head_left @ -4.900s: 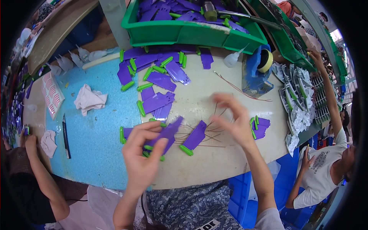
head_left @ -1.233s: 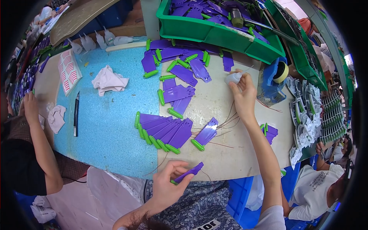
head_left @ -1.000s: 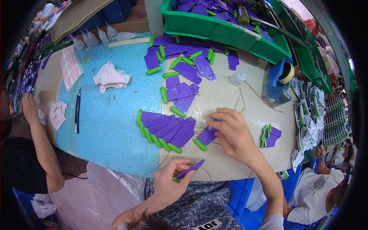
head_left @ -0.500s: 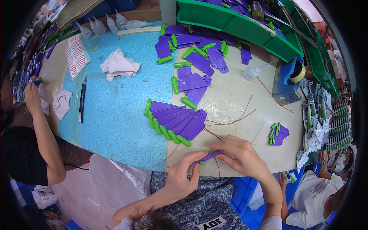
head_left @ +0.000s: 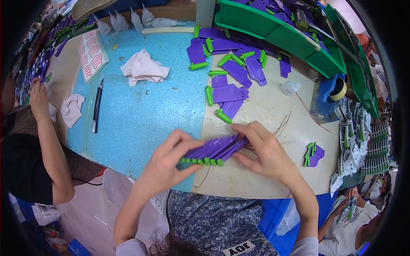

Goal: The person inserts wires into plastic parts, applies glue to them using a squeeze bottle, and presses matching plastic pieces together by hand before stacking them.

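A fanned stack of purple plastic blades (head_left: pixel 215 148), each with a green rounded end, is held between both hands near the table's front edge. My left hand (head_left: pixel 168 160) grips it on the left, thumb below by the green ends. At the right end, the fingers and thumb of my right hand (head_left: pixel 262 149) close around the narrower tips. Thin wires (head_left: pixel 282 126) trail out beside my right hand. Just beyond lies a loose spread of similar purple pieces (head_left: pixel 230 93) with green ends. A small cluster of purple and green pieces (head_left: pixel 315 155) lies to the right.
On the blue mat sit a crumpled white cloth (head_left: pixel 144 68) and a black craft knife (head_left: pixel 98 109). Squeeze bottles (head_left: pixel 136 20) line the back; another bottle (head_left: pixel 291 87) stands right. A green bin (head_left: pixel 277 36) borders the back right. A co-worker's arm (head_left: pixel 51 149) is at left.
The blades fanned out on the table are now gathered and lifted in both hands. The single purple piece held before is no longer seen separately. The view has shifted slightly.
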